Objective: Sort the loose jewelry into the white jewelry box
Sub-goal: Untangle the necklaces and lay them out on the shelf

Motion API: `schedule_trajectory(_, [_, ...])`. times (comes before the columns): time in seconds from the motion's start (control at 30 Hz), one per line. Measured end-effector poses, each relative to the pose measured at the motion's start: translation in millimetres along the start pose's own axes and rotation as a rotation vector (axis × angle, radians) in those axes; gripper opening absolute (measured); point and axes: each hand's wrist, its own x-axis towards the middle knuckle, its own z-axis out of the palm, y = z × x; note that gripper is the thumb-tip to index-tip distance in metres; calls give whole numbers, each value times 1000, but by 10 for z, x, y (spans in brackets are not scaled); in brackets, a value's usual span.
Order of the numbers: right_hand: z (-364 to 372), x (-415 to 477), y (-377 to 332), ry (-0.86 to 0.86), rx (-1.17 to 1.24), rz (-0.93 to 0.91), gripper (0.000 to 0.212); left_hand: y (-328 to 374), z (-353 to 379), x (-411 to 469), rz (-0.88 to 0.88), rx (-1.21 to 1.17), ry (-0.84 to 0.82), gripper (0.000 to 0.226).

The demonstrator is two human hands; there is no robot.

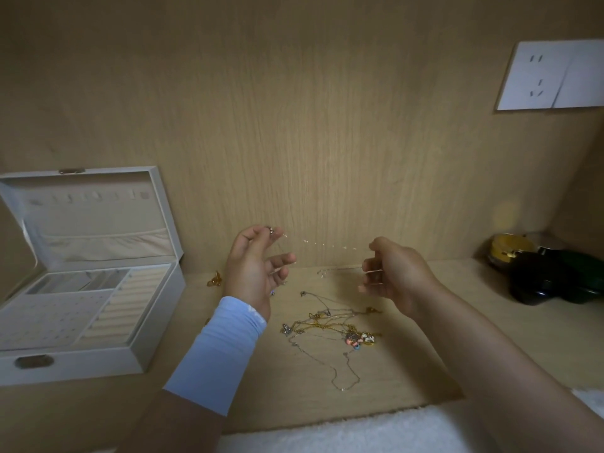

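Grip: left hand (255,269) pinched one end of thin chain (323,246), right hand (395,273) pinched other end. Chain stretched in air above surface (474,276), apart from tangle (330,331). Next move, probably: carry chain to open white box (81,358) at left and lay it down without knots.

left hand (253,273), right hand (392,273) pinch thin beaded chain (323,246) | tangled gold and silver necklaces (330,328) below | open white jewelry box (137,351) left
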Motion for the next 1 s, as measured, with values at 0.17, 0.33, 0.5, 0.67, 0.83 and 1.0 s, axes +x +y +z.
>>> schedule_trajectory(0.17, [-7, 17, 49, 47, -247, -20, 23, 76, 2, -13, 63, 48, -51, 6])
schedule_trajectory(0.33, [20, -45, 38, 70, -839, -276, 13, 137, 59, -73, 13, 268, -202, 7])
schedule_trajectory(0.5, [245, -317, -81, -462, -254, -455, 24, 154, 144, -163, 45, 448, -331, 6])
schedule_trajectory(0.67, [235, -317, -69, -466, -226, -432, 21, 260, 77, -113, 90, 623, -354, 7])
schedule_trajectory(0.83, [238, -281, -38, -461, -189, -353, 12, 284, 65, -103, 64, 614, -379, 10])
schedule_trajectory(1.0, [227, -243, 29, -738, 35, -192, 31, 260, 124, -143, 110, 608, -312, 11])
